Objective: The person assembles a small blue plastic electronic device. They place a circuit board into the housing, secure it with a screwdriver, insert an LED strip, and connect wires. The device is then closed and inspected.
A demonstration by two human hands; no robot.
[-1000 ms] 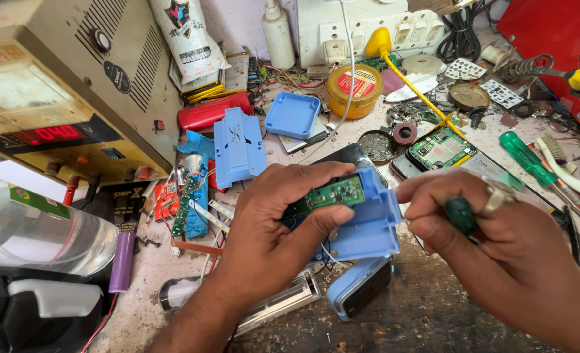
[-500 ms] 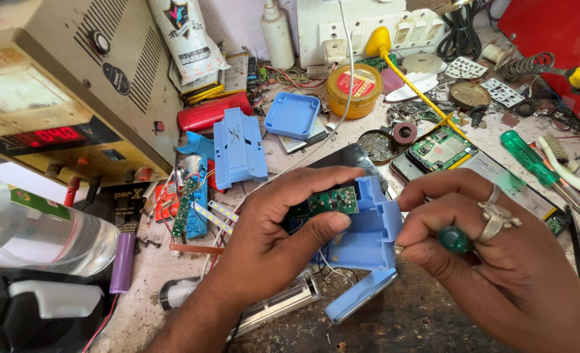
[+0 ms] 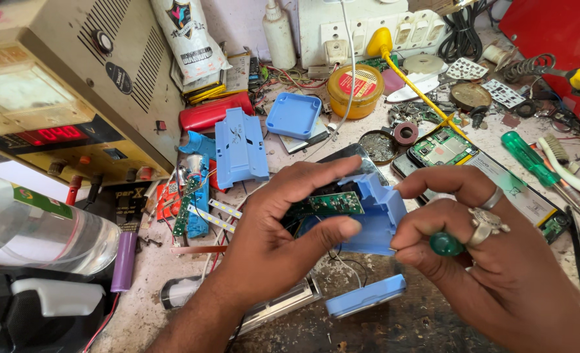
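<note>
My left hand (image 3: 283,235) grips a blue plastic housing (image 3: 376,216) with a green circuit board (image 3: 326,204) set inside it; the thumb presses the board's lower edge and the fingers curl over the top. My right hand (image 3: 499,261) touches the housing's right side and holds a small screwdriver with a green handle end (image 3: 445,244) between thumb and fingers. Thin black wires hang under the housing. A loose blue cover piece (image 3: 366,295) lies just below on the bench.
A metal power supply (image 3: 74,85) with a red display stands at the left, a clear bottle (image 3: 35,229) below it. Blue casing parts (image 3: 240,147), a yellow tin (image 3: 351,90), an opened phone (image 3: 443,147), a green screwdriver (image 3: 530,159) and several small parts crowd the bench.
The housing has been turned and lifted slightly between both hands. My right hand shifted up against its right side, with the green screwdriver handle still in it.
</note>
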